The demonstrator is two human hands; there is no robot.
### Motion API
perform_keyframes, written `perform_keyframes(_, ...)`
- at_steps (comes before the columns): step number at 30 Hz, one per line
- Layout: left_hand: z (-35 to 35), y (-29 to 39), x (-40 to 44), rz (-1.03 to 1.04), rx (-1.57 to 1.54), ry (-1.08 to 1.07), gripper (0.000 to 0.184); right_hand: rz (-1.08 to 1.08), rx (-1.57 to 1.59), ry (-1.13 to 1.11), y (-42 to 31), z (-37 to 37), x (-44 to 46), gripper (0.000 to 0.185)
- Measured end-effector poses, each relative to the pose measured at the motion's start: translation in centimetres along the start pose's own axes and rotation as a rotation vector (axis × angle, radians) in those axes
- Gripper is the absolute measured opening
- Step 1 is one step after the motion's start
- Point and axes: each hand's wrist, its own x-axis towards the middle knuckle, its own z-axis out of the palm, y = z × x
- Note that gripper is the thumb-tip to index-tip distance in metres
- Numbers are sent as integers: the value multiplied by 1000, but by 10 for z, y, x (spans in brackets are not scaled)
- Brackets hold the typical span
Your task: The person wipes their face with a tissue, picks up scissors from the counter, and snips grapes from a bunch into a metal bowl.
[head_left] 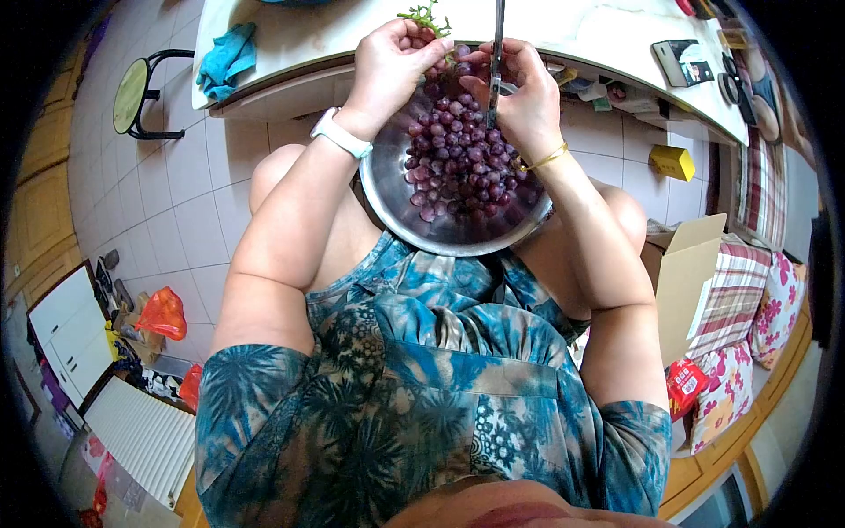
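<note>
My left hand is closed in a pinch on a green grape stem, above the far left rim of a steel bowl. Purple grapes lie heaped in the bowl, which rests between my thighs. A few more grapes show between my hands. My right hand is closed around a long, narrow, dark metal tool standing nearly upright in view. Its kind is not clear, seen edge-on. The right fingers are near the grapes by the stem; whether they touch them is hard to tell.
Beyond the bowl runs a pale table with a blue cloth and a phone. A stool stands at left. To the right are a yellow box, an open cardboard box and a sofa with cushions.
</note>
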Motion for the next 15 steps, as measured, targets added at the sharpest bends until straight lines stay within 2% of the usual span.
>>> perform_keyframes(9, -5, -4, 3, -3, -165, -10, 19, 76, 73, -87, -10, -25, -3, 44)
perform_keyframes(11, -9, 3, 1, 8, -115, -17, 19, 184, -67, -248, -23, -48, 3, 46)
perform_keyframes(13, -13, 2, 2, 18, -64, -25, 19, 202, 2, -404, -18, -67, 4, 49)
perform_keyframes(15, -15, -4, 4, 59, -75, -78, 17, 357, -54, -628, -14, -88, 4, 50)
